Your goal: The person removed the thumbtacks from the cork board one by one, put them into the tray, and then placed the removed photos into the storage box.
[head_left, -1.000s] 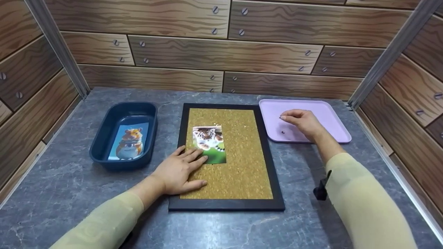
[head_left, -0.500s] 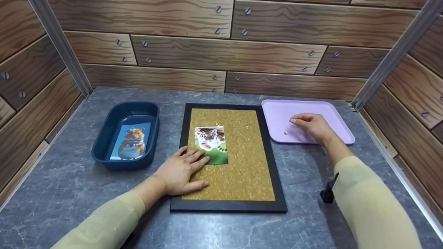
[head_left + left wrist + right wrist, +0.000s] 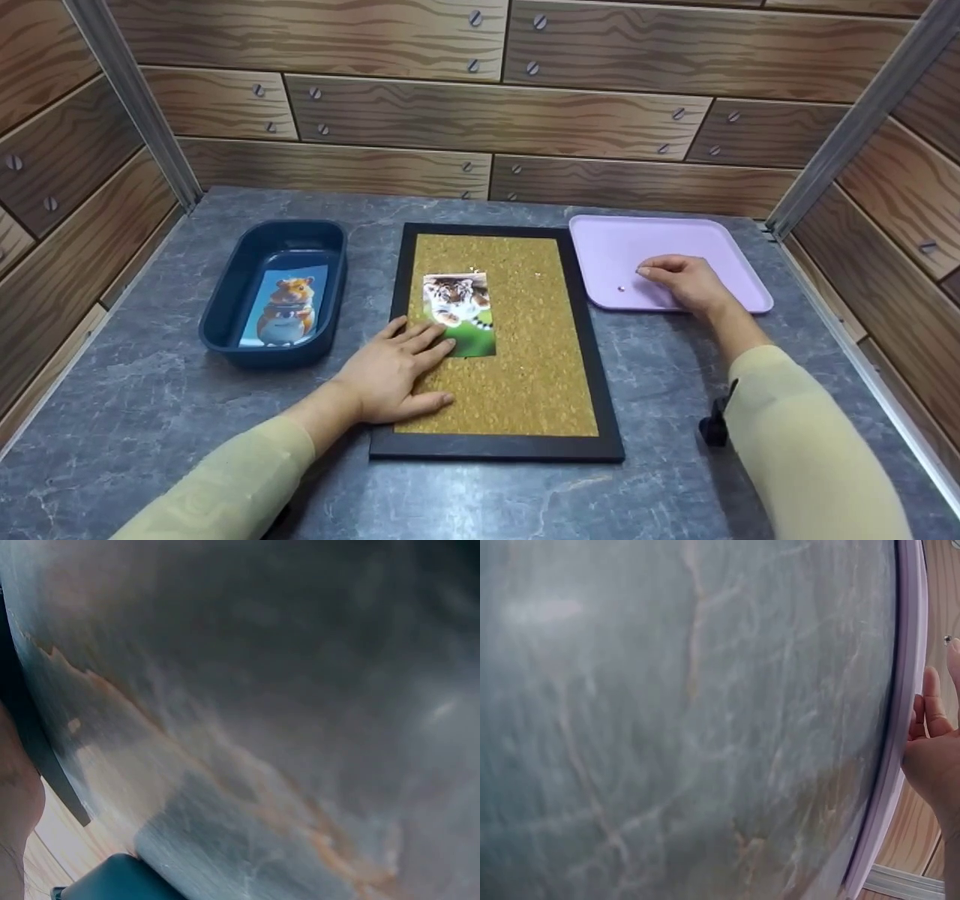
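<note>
In the head view my left hand lies with fingers spread on the left side of a black-framed cork board. Its fingertips rest at the lower left of a tiger photo on the cork. My right hand is over the lilac tray, thumb and forefinger pinching a tiny thumbtack. The right wrist view shows this tack as a small dark thing at the fingertips. A second small shiny tack lies on the tray, left of that hand.
A dark blue bin stands left of the board, with a hamster picture inside. Small shiny tacks show at the photo's top edge and farther right on the cork. Wood-patterned walls enclose the grey table.
My right hand has moved a little right and nearer to me over the tray, still pinching the tack. The left hand stays put on the board; the head view has shifted slightly.
</note>
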`<state>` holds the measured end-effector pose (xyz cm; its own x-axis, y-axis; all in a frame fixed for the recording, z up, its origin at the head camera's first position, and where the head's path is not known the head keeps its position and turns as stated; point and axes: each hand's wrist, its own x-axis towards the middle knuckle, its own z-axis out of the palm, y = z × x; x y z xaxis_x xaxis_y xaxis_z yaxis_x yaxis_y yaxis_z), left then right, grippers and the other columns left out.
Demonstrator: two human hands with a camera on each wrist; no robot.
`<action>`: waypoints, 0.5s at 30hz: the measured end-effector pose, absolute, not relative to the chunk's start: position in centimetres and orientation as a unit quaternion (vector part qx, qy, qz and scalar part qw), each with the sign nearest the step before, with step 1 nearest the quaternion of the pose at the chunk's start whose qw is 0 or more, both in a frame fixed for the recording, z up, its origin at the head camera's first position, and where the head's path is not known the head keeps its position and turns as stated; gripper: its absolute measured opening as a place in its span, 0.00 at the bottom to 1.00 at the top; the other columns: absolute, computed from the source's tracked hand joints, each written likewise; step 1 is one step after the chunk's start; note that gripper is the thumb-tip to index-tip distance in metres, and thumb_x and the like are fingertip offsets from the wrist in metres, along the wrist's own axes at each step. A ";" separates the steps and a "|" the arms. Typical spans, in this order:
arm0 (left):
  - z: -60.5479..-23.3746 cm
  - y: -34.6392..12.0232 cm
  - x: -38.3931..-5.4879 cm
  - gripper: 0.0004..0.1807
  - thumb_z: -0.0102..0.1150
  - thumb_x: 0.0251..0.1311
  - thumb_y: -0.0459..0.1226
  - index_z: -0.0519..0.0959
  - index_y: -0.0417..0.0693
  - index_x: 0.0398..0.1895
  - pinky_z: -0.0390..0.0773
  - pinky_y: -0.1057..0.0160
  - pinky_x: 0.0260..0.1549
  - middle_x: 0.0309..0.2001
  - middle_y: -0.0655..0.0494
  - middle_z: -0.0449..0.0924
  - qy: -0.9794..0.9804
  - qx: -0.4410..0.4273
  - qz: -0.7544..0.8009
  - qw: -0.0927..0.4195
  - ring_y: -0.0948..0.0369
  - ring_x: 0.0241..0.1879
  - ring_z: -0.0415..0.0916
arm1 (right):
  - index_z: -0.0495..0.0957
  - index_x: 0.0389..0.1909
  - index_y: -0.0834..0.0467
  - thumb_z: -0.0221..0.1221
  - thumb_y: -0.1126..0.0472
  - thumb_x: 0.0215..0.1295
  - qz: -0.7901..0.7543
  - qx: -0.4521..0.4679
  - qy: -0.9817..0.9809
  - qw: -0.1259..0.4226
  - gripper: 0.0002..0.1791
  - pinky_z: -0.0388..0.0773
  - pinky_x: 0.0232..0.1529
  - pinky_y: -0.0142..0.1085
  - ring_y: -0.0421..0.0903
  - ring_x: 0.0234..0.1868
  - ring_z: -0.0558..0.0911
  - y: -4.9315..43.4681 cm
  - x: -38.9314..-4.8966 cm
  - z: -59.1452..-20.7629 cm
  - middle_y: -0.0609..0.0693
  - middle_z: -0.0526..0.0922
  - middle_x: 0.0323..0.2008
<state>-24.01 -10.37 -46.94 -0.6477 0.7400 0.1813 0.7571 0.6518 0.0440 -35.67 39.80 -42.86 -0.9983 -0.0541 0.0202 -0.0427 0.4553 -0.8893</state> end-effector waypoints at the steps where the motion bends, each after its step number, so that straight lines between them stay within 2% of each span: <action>1: -46.9 -10.4 -24.0 0.47 0.42 0.74 0.70 0.67 0.48 0.81 0.56 0.38 0.76 0.79 0.44 0.65 -0.906 -0.413 -0.059 0.074 0.48 0.79 0.61 | 0.82 0.55 0.75 0.66 0.61 0.75 -0.518 -0.026 0.855 0.007 0.20 0.72 0.45 0.24 0.32 0.42 0.77 39.8 -35.8 -43.0 0.32 0.87 0.37; 8: -47.0 -10.4 -24.0 0.47 0.41 0.73 0.71 0.66 0.49 0.82 0.55 0.38 0.77 0.80 0.45 0.64 -0.909 -0.408 -0.057 0.068 0.48 0.80 0.60 | 0.81 0.56 0.77 0.65 0.62 0.76 -0.497 -0.030 0.867 0.025 0.21 0.72 0.44 0.27 0.35 0.42 0.77 39.7 -35.9 -43.4 0.39 0.88 0.40; 15: -47.0 -10.4 -24.0 0.47 0.40 0.74 0.71 0.66 0.49 0.82 0.55 0.38 0.77 0.80 0.45 0.64 -0.909 -0.408 -0.054 0.067 0.48 0.79 0.60 | 0.84 0.56 0.71 0.66 0.57 0.75 -0.450 -0.035 0.892 0.025 0.20 0.70 0.46 0.25 0.36 0.45 0.77 40.3 -36.5 -44.4 0.44 0.88 0.45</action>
